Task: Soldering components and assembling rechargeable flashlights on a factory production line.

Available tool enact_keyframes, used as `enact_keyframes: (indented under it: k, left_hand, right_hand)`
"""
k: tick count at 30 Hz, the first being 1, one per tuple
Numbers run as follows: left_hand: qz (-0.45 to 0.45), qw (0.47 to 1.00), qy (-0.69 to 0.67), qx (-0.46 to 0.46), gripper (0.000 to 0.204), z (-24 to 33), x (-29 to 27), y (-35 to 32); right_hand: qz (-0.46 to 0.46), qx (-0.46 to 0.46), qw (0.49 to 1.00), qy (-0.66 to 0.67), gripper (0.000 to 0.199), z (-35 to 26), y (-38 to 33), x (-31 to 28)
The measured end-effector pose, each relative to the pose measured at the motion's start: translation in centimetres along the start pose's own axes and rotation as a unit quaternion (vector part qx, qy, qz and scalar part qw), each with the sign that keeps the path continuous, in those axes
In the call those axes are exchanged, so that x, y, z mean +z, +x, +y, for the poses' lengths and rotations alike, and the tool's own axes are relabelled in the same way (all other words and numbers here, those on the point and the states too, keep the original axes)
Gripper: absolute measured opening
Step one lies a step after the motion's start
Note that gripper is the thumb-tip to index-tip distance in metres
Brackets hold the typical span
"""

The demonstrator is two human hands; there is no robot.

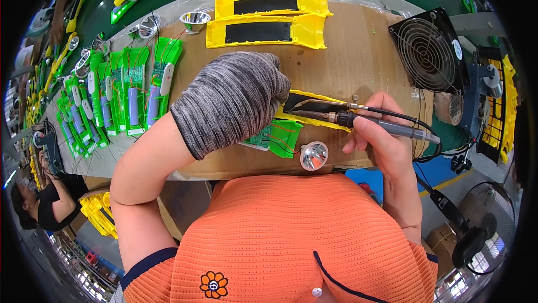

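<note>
My left hand (238,98) wears a grey striped knit glove; its fingers are curled at the left end of a yellow plastic shell (325,124) with a black inset, and what they grip is hidden. My right hand (384,135) is bare and holds a soldering iron (395,127) by its grey handle, with a thin metal wire guide clamped on it. The iron's tip points left over the shell. Partly under my gloved hand lies a green housing (286,139) with a circuit board and red wires. Beside it sits a silver reflector cup (314,156).
Two yellow shells (266,31) lie at the back of the cardboard-covered table (358,34). Several green housings (134,90) with batteries and wired reflectors stand in a row at left. A square black fan (430,52) is at back right. Another person (50,202) sits far left.
</note>
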State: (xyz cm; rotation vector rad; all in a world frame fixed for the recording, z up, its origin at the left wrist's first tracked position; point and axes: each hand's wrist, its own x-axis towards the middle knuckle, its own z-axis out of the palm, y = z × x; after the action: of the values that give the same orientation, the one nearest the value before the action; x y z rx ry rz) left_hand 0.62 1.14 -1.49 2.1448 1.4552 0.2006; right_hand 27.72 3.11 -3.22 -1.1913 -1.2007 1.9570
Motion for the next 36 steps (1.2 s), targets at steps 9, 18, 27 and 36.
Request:
enact_keyframes:
  k: [9, 18, 27, 36]
  left_hand:
    - [0.018, 1.0, -0.015, 0.011, 0.011, 0.4, -0.5, 0.0]
    - [0.023, 0.999, -0.026, 0.013, 0.01, 0.4, -0.4, 0.0]
    - [-0.008, 1.0, 0.026, -0.012, 0.01, 0.2, 0.0, -0.2]
    - [0.007, 0.999, 0.042, 0.015, 0.011, 1.3, -0.8, 0.2]
  right_hand:
    - [0.001, -0.01, 1.0, 0.006, 0.015, 0.1, -0.1, -0.3]
    - [-0.005, -0.025, 0.999, 0.03, 0.017, 0.3, -0.1, -0.7]
    - [-0.013, -0.071, 0.989, 0.129, 0.013, 1.0, -0.6, -1.9]
    - [0.022, -0.121, 0.981, 0.149, 0.012, 1.5, -1.8, -3.8]
